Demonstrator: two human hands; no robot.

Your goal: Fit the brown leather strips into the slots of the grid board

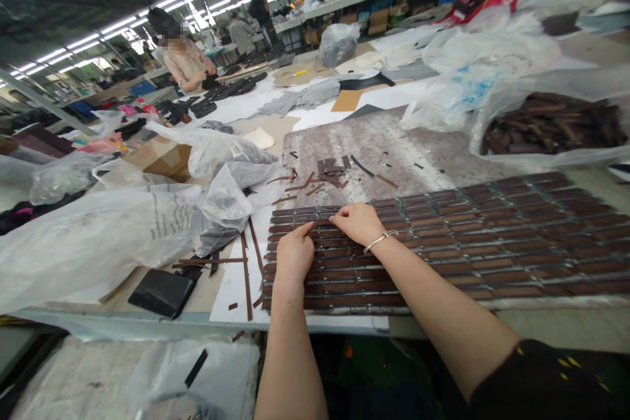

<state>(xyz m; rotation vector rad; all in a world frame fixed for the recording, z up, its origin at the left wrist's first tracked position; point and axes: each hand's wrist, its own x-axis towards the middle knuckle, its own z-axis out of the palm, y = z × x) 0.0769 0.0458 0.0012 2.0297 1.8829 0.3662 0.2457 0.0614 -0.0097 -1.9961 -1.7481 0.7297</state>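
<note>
Rows of short dark brown strips, which look like leather, lie side by side on a board along the front of the table. My left hand rests at the left part of these rows, its fingers curled and its thumb side toward a strip in an upper row. What its fingertips hold, if anything, is hidden. Close to its right, my right hand, with a bangle at the wrist, pinches the end of a brown strip over the same row. Loose strip pieces lie just beyond both hands.
An open plastic bag of brown strips stands at the right. Plastic bags and a black phone-like object lie at the left. Long thin strips rest on white paper. Another person works across the table.
</note>
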